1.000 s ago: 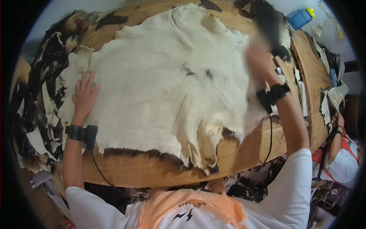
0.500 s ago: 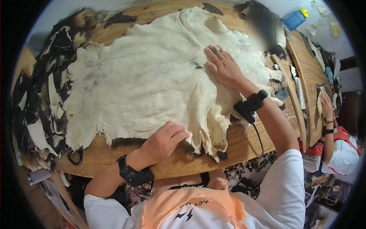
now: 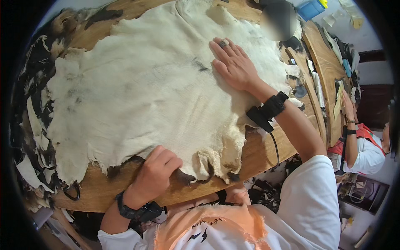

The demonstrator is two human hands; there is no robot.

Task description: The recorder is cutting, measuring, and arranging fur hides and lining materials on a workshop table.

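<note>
A large cream animal hide (image 3: pixel 141 87) lies spread skin side up over a wooden table (image 3: pixel 262 154). My left hand (image 3: pixel 156 173) is at the hide's near edge, fingers curled around its ragged dark-fringed border. My right hand (image 3: pixel 233 62) lies flat on the hide's right part, fingers spread, palm down. Both wrists carry black bands, and a cable runs from the right one.
Black-and-white fur pieces (image 3: pixel 25 104) hang along the table's left side. A second wooden board (image 3: pixel 325 71) with small tools stands to the right, where another person (image 3: pixel 362 146) in a white shirt works. A blue box (image 3: pixel 310 8) sits at the far right.
My left hand came from the hide's far left side to its near edge and closed on it. My right hand shifted from the right edge onto the hide and now rests flat.
</note>
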